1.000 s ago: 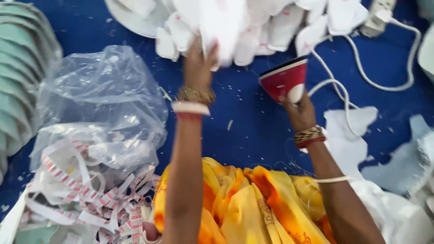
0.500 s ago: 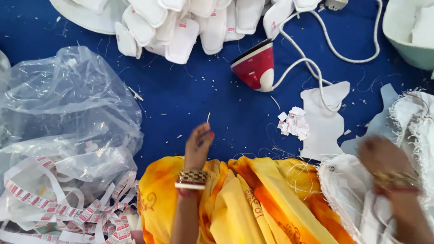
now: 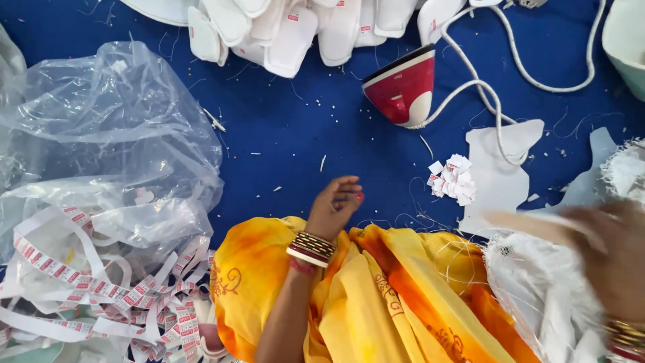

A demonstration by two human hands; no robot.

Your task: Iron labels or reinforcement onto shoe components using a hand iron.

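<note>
Here, the left hand is resting at the edge of the yellow-orange garment, fingers loosely curled and holding nothing, bangles sitting on the wrist. The right hand is showing only as a blur at the lower right, over a heap of frayed white fabric; whether it is gripping anything cannot be told, though a pale flat piece is blurring just beside its fingers. A small pile of white tags is lying on the blue cloth, on a white cut shape, between the two hands. A red and white iron is standing beyond, cord trailing. Crumpled clear plastic is lying at left above printed white strips.
</note>
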